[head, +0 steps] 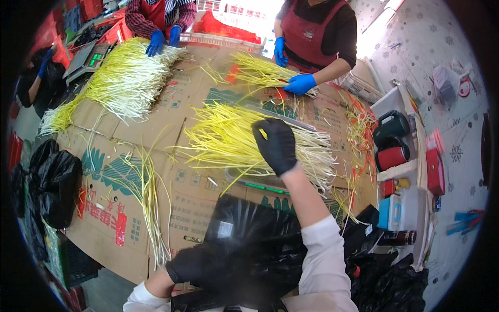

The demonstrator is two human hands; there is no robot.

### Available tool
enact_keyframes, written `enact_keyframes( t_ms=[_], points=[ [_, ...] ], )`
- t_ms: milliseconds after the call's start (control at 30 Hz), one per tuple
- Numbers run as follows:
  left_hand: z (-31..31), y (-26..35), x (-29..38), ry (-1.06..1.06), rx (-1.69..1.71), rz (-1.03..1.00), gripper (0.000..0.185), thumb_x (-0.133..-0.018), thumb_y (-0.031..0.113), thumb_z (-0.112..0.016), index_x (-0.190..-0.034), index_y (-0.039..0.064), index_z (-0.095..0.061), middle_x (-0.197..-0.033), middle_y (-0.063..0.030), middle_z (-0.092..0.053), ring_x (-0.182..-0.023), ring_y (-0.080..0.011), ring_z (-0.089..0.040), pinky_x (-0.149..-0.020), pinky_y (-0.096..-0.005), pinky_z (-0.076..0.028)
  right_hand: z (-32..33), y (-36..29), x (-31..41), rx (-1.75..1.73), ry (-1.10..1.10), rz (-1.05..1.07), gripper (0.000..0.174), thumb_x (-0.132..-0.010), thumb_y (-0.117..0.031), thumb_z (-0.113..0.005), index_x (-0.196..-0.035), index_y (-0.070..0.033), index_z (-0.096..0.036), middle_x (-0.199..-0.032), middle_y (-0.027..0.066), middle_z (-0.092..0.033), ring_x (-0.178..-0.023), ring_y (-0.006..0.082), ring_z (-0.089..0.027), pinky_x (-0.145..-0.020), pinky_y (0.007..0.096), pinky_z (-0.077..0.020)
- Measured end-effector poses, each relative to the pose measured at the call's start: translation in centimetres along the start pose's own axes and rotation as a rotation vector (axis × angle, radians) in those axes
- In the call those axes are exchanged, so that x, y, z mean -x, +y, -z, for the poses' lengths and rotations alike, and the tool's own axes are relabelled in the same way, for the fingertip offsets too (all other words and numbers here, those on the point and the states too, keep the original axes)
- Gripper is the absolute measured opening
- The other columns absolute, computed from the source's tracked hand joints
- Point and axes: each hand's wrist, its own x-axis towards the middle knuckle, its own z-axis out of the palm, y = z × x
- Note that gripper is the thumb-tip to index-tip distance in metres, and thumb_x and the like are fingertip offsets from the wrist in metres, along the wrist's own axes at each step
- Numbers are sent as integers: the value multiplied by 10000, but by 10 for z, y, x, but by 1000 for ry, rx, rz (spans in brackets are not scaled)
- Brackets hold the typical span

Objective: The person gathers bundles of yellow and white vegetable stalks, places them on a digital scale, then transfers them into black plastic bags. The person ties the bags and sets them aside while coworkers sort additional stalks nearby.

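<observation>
My right hand (276,144), in a black glove, rests on a bundle of yellow chives (224,134). Thumb and forefinger curve together; I cannot tell whether they pinch any stalks. Beneath the bundle is a scale (236,178) with a lit green display, mostly covered. My left hand (189,265), also black-gloved, is low in the view against a black plastic bag (249,222). Glove and bag blend together, so its grip is unclear. Loose chives (150,199) lie just beyond that hand, white ends towards me.
Printed cardboard (202,187) covers the table. Across it, one co-worker's blue-gloved hand (300,84) holds chives; another's (156,43) touches a large heap (128,78). A second scale (87,60) stands far left. Red ties (364,128) and shelves holding a thermos (397,238) are right.
</observation>
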Motion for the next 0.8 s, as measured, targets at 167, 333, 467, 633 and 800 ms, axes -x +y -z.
enact_keyframes(
  t_ms=[167,333,467,633,800],
  points=[
    [52,27,-23,461,-406,98,457,-886,469,-640,-732,48,-731,-733,-171,-660,-709,-372,-657,-619,-456,-502,-67,21,-40,236,109,162,206,-813,-253,-763,-943,-94,-756,-934,151,-726,-879,341,-675,-813,404,-526],
    [67,30,-43,606,-324,-48,315,-852,335,-720,-735,43,-720,-726,-158,-656,-679,-364,-646,-603,-443,-494,-84,58,-60,-352,4,-344,326,-889,-354,-671,-985,-51,-745,-918,196,-719,-872,374,-685,-766,442,-514],
    [63,32,-56,641,-222,-99,259,-851,299,-731,-806,44,-731,-754,-142,-666,-659,-332,-647,-605,-417,-498,-81,59,-64,-371,-35,-409,312,-880,-332,-690,-982,-42,-744,-947,199,-718,-897,379,-679,-790,426,-516],
    [62,38,-68,643,-226,-81,259,-847,304,-738,-847,46,-736,-769,-136,-670,-668,-304,-656,-616,-394,-506,-60,29,-51,-114,259,10,256,-780,-222,-780,-987,-101,-693,-1031,142,-681,-960,333,-641,-853,417,-508],
    [66,48,-76,631,-186,-216,293,-878,354,-683,-1073,143,-739,-836,-127,-688,-731,-321,-669,-644,-425,-514,-59,16,-36,161,-5,66,142,-759,-187,-765,-876,-107,-752,-938,131,-678,-920,319,-635,-835,422,-505]
  ],
)
